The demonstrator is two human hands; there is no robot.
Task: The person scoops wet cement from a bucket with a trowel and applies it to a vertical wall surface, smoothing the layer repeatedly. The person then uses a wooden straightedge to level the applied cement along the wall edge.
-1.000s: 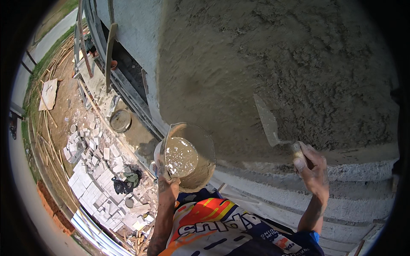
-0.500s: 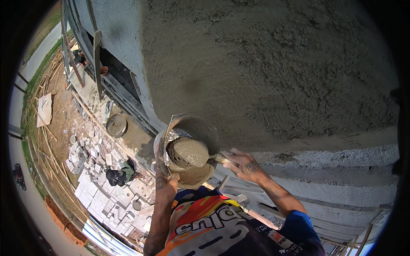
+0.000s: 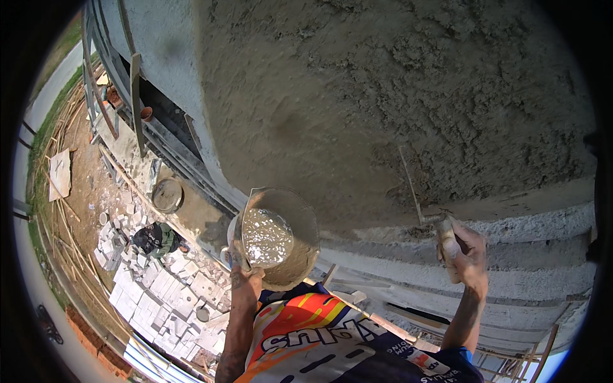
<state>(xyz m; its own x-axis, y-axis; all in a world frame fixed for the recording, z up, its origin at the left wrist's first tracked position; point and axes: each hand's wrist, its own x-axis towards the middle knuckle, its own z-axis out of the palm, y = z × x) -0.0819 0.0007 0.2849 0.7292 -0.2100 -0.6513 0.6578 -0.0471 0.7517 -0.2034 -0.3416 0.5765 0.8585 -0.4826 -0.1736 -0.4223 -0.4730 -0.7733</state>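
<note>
Far down on our left lies the ground — scattered pale blocks [image 3: 143,300], a round tub [image 3: 167,195], and another person [image 3: 153,239] crouched among them, well apart from us.

Nearer in, our left hand [image 3: 242,265] holds the bucket [image 3: 281,236] up close to the wall, tipped a little toward us so its open mouth faces up; we judge this keeps the wet mortar [image 3: 267,237] inside within easy reach of the other hand. The fingers are wrapped tight about the bucket's near rim, clamped on it with no gap that we can see.

Above and across the middle runs the rough, freshly coated wall [image 3: 396,96], its lower edge meeting bare grey block courses [image 3: 511,274].

On the right, our right hand [image 3: 466,252] grips the handle of the trowel [image 3: 440,220] — fingers closed round it in a fist. The thin blade stands edge-on to us against the coat, so we cannot tell whether it carries any mortar; held so, it seems set to press along the wall's lower edge.
</note>
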